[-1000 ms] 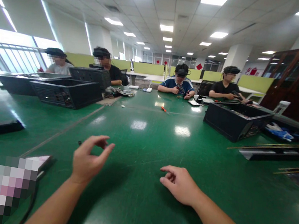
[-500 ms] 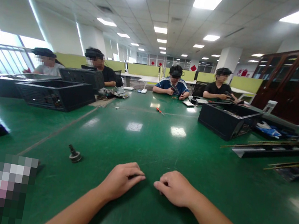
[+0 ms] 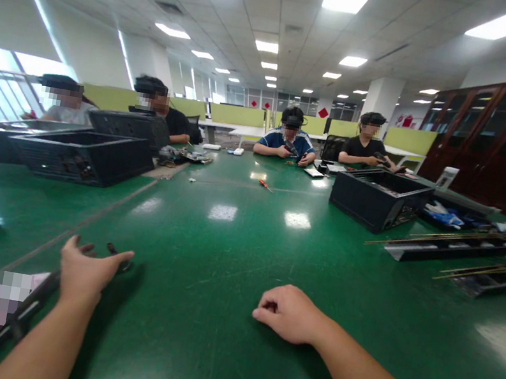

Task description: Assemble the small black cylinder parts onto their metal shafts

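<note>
My left hand is open, thumb and fingers spread, over a small dark metal piece. That piece has a short shaft and, in the earlier frame, a round, wider base; now my fingers and thumb hide most of it. I cannot tell whether they touch it. On the green table rests my right hand, its fingers curled in with the thumb against them. Nothing shows in its grasp.
Black computer cases stand at the left, and another case at the right. An orange screwdriver lies mid-table. Thin brass-coloured rods rest on dark metal channels at right. Several people sit across the table.
My left hand has moved left from the middle, opening over the metal piece. My right hand keeps its curled pose on the table. The view has shifted slightly.
</note>
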Available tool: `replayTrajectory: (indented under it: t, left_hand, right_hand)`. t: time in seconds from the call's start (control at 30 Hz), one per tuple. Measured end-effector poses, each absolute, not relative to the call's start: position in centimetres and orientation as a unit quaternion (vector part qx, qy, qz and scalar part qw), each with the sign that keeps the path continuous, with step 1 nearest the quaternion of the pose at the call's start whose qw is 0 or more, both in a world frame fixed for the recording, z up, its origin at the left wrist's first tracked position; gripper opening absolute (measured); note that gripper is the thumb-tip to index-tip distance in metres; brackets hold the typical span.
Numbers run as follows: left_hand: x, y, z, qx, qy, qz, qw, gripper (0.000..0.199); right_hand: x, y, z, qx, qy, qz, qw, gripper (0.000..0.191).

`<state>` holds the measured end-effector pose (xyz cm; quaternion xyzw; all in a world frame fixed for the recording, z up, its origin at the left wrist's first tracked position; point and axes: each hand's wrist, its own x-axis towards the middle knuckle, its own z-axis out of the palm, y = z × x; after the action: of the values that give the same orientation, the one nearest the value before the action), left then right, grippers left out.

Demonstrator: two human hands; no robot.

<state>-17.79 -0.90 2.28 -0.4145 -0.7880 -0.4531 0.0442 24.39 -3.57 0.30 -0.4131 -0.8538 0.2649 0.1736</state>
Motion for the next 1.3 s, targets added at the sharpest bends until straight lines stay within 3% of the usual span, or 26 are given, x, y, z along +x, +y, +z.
replayTrajectory:
  t: [0.17, 0.23, 0.47, 0.57, 0.77, 0.83, 0.97, 1.13, 1.3]
  left_hand:
    - [-17.6, -0.7, 2.3, -0.469, -0.797, -0.379, -0.022, 0.048]
    - [-16.9, -0.8, 2.7, -0.495, -0.789, -0.361, -0.033, 0.036]
    - [-9.4, -1.6, 3.0, -0.678, -0.65, -0.339, -0.056, 0.052]
    - [-3.8, -3.0, 2.8, -0.792, -0.531, -0.294, -0.066, 0.046]
    - [3.5, -5.4, 2.1, -0.833, -0.474, -0.258, -0.123, 0.061]
    - [4.0, -5.5, 1.6, -0.833, -0.471, -0.257, -0.134, 0.058]
    - [3.6, -5.6, 0.7, -0.835, -0.469, -0.248, -0.144, 0.059]
    - [2.7, -5.7, 1.0, -0.839, -0.483, -0.214, -0.129, 0.049]
    - [-0.2, -4.1, 2.3, -0.817, -0.527, -0.226, -0.067, 0.044]
  right_hand:
    - [24.4, -3.4, 0.2, -0.411, -0.855, 0.266, 0.169, 0.024]
    - [24.4, -3.4, 0.3, -0.411, -0.854, 0.267, 0.173, 0.024]
    - [24.3, -3.3, -0.1, -0.407, -0.847, 0.283, 0.19, 0.021]
    - [24.5, -2.9, -0.6, -0.415, -0.817, 0.344, 0.204, 0.025]
    - [25.3, -2.0, -0.9, -0.398, -0.743, 0.453, 0.291, 0.068]
    - [25.2, -2.1, -0.8, -0.381, -0.752, 0.452, 0.292, 0.058]
    - [24.6, -2.6, -0.7, -0.388, -0.777, 0.418, 0.268, 0.017]
    - [25.6, -2.4, -0.1, -0.397, -0.809, 0.365, 0.232, 0.015]
    - [29.5, 0.0, 0.0, -0.44, -0.772, 0.424, 0.176, 0.019]
